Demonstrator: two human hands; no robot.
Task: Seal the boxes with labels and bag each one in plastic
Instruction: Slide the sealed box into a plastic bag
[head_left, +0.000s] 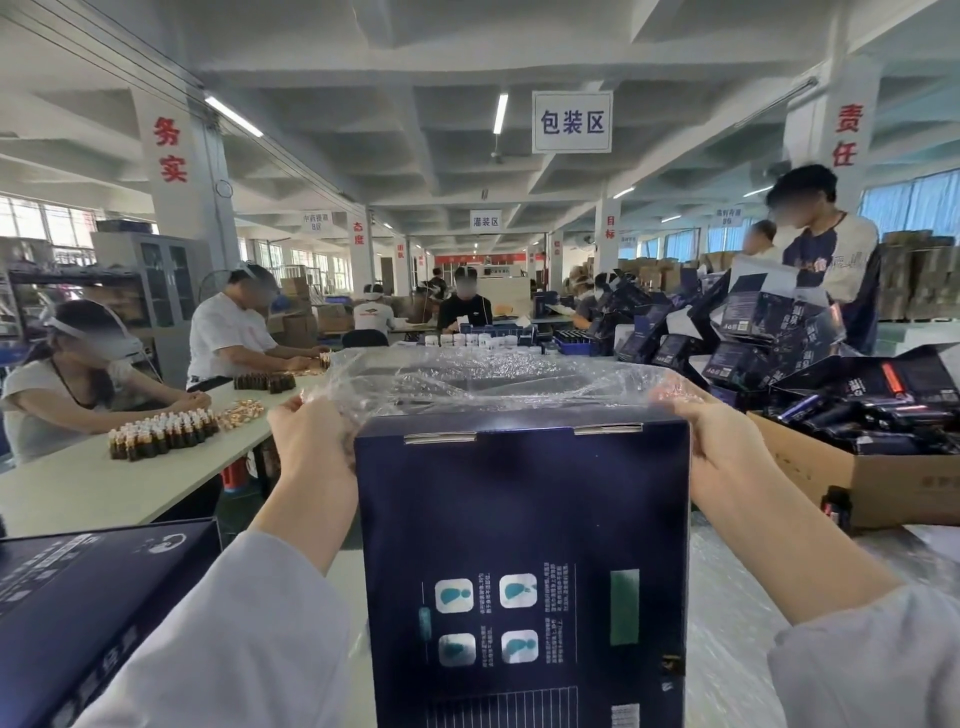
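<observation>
The person's left hand (311, 434) and right hand (719, 436) each pinch an edge of the clear plastic bag (493, 376), fingers curled on the film, w/ the dark blue box (522, 545) upright btwn the two grips, its top just under the stretched film. The grips sit wide apart, prob. to keep the bag mouth open enough to clear the box corners; bagging looks barely begun. A cardboard carton (831, 467) sits just outside the right grip.

Open table (727, 649) lower right beside upright box (519, 545); cardboard carton (831, 478) blocks right middle, flat dark box (78, 597) blocks lower left.
</observation>
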